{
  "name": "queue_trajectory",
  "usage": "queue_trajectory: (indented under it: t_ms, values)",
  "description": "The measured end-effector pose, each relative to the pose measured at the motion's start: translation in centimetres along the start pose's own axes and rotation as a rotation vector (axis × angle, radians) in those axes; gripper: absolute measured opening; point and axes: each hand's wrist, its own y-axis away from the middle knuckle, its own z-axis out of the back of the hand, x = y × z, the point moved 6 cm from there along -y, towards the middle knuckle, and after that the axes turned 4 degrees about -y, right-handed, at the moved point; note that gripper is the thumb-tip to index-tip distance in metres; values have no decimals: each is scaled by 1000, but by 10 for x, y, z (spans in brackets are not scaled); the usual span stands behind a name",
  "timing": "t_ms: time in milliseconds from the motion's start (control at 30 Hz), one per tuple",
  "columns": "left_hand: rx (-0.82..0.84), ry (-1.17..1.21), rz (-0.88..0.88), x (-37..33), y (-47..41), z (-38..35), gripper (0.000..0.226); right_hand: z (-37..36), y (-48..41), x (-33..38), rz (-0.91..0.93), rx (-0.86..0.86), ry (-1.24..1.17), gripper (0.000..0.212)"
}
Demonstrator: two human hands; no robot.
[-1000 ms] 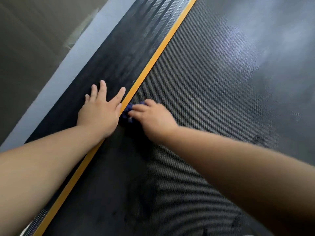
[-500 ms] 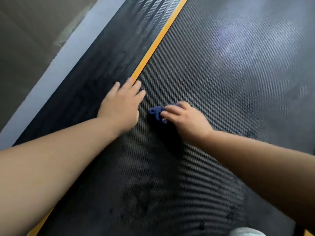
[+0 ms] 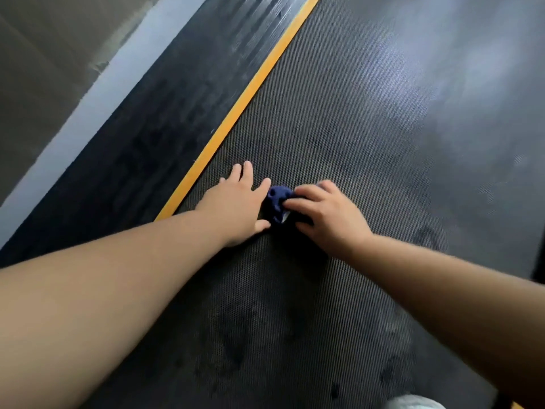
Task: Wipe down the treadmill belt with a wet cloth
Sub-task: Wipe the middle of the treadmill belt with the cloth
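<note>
Head camera looks down on a black, finely textured treadmill belt (image 3: pixel 368 119), with a narrow yellow stripe (image 3: pixel 250 93) running along its left edge and a black ribbed side rail (image 3: pixel 165 119) beyond that. The right hand (image 3: pixel 327 214) presses a small bunched dark-blue cloth (image 3: pixel 277 199) onto the belt, fingers curled over it, so only the cloth's left part shows. The left hand (image 3: pixel 236 205) lies flat on the belt with fingers straight and slightly apart, its forefinger and thumb just beside the cloth; whether they touch it I cannot tell. A second ago the cloth sat right against the yellow stripe and the left hand lay across the stripe onto the rail; now both hands are on the belt proper, and the cloth is clear of the stripe. That suggests the stroke is working rightward from the left edge. Most of the belt to the right and far end shows a pale sheen, and dark smudges (image 3: pixel 236 349) mark the near part, so much wiping probably remains.
</note>
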Motion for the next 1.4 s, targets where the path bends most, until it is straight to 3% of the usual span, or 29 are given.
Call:
queue_trajectory:
  t_ms: [67, 167, 233, 400, 533, 567, 667, 733, 833, 933, 1000, 1033, 1133, 1200, 1333, 1400]
  values:
    - [12, -3, 16, -1, 1, 0, 84, 10, -14, -23, -20, -86, 74, 36]
    - [50, 34, 39, -3, 2, 2, 83, 32, -28, -82, -370, -182, 105, 29]
    - [61, 55, 44, -1, 4, 5, 82, 36, -27, -91, -466, -170, 110, 29]
    - [42, 29, 29, 0, 4, 9, 86, -1, 15, 0, -90, -32, -16, 35]
    - [76, -19, 31, -2, -3, 9, 91, 5, 6, -24, 45, -15, -1, 37]
    - [96, -28, 30, -3, -3, 9, 92, 13, -1, -39, -27, -67, 38, 36]
    - [117, -64, 22, -6, -6, 16, 88, 39, -9, -94, -490, -225, 75, 33]
    - [21, -59, -10, -5, -9, 31, 79, 36, -9, -89, -614, -216, 58, 32]
    - [-70, 33, -29, -4, -19, 49, 91, 12, 7, -37, -424, -180, 17, 37]
    - [31, 50, -33, -8, -30, 48, 111, -7, 31, 0, -112, -75, 24, 42]
    - [121, -47, -78, -14, -30, 41, 118, 3, 27, -20, -79, -83, 104, 40]
    - [159, -78, -91, -16, -29, 37, 121, 13, 26, -38, -188, -122, 134, 36]
    - [181, -87, -93, -23, -28, 35, 127, 40, 40, -96, -817, -298, 111, 33]
    - [145, -122, -109, -29, -31, 37, 129, 33, 44, -82, -971, -291, 71, 34]
    - [87, -220, -167, -36, -43, 37, 137, -4, 46, -12, -646, -237, 26, 36]
    - [94, -210, -178, -37, -45, 37, 139, -5, 54, -10, -483, -212, 37, 40]
